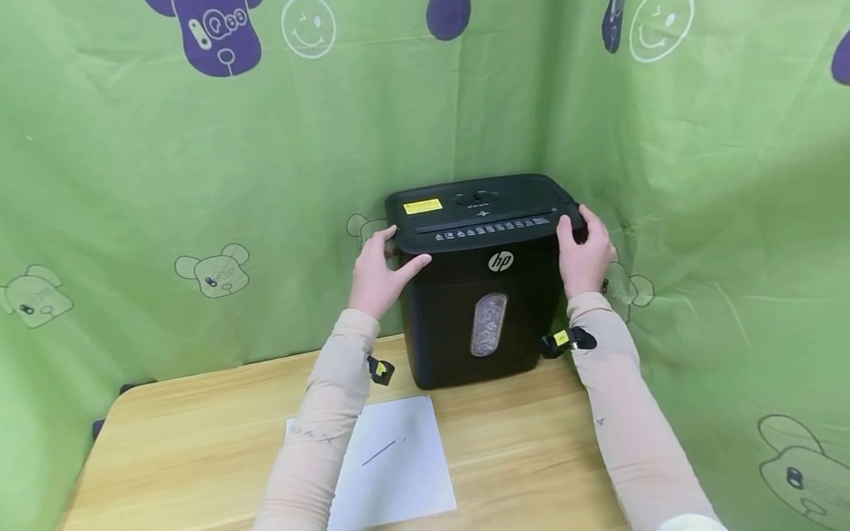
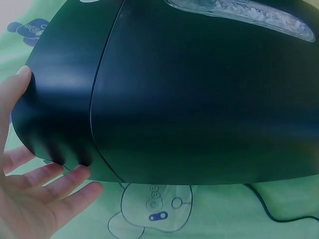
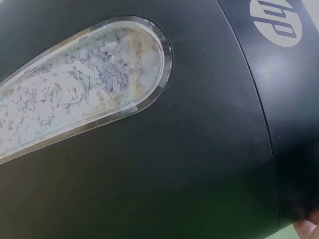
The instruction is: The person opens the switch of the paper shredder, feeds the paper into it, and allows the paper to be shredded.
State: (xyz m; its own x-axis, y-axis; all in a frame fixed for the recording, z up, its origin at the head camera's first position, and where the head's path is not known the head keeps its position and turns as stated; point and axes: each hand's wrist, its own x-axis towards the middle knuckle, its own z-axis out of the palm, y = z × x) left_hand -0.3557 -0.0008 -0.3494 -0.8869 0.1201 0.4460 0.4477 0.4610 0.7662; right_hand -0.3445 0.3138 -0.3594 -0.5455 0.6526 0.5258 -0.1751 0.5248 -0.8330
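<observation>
A black paper shredder (image 1: 438, 313) with an hp logo stands upright at the back of the table. Shredded paper (image 3: 65, 89) fills its clear front window. At the left end of the shredder's top part, my left hand (image 1: 378, 280) holds on, thumb at the front edge and fingers along the side. In the left wrist view, the fingers of that hand (image 2: 35, 199) reach the side near the seam. My right hand (image 1: 587, 260) grips the opposite end, thumb on the top's front corner. Only a bit of its fingers (image 3: 306, 229) shows in the right wrist view.
A white sheet of paper (image 1: 409, 478) with a short dark line lies on the wooden table (image 1: 188, 459), partly under my left forearm. Green patterned curtain (image 1: 301, 143) surrounds the table closely at the back and right. A thin black cord (image 2: 264, 206) runs beside the shredder.
</observation>
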